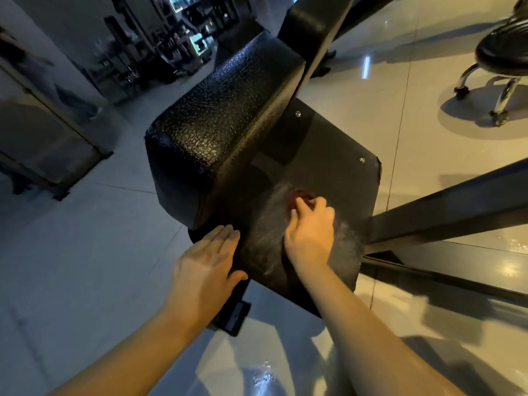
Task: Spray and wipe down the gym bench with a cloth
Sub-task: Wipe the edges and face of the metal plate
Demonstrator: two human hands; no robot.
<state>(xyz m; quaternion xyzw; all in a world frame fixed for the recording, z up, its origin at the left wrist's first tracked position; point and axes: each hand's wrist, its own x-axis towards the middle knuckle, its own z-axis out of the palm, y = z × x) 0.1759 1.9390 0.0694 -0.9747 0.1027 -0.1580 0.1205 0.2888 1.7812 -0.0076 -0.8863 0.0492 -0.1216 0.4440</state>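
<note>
Black padded bench (217,115), glossy tiled floor (85,252)

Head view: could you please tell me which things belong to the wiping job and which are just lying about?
Job: bench pad; streaked bench panel; cloth gripped by right hand; left hand flat on panel edge.
Lying about: wheeled stool; equipment racks.

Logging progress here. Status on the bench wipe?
Left hand flat on bench panel edge. Right hand grips cloth mid-panel, streaks showing. Nothing in the way.
</note>
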